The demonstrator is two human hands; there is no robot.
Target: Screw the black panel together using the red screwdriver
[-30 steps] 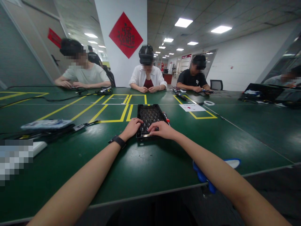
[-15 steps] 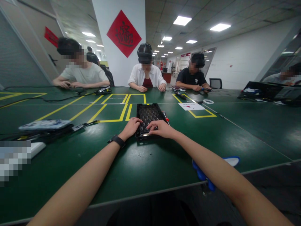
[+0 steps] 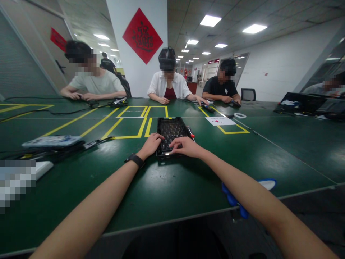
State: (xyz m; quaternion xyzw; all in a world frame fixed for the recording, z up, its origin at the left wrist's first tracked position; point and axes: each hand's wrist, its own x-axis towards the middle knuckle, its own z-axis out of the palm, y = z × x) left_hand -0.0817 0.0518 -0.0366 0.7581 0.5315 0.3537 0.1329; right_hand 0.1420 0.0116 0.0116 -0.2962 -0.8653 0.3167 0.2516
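In front of me on the green table lies a black rectangular box (image 3: 172, 126), with many small shiny pieces in its dark inside. My left hand (image 3: 151, 145) grips the box's left rim, fingertips over the edge near the front corner. Over the front right part of the box, my right hand (image 3: 185, 146) is bent, thumb and fingers brought together in a pinch. Whatever is between those fingertips is too small to make out. A small red-tipped object (image 3: 192, 136) sits against the box's right side, partly hidden.
Phone-like flat object (image 3: 52, 141) and cables lie at left. Yellow tape (image 3: 126, 137) marks the table (image 3: 167, 190). A white paper (image 3: 221, 121) and a tape roll (image 3: 239, 116) are at right. A blue-and-white item (image 3: 230, 197) lies under my right forearm. Several people sit across.
My hands and the box stay nearly in place, with only a slight view shift. The person opposite has stretched an arm out toward the black object on the table.
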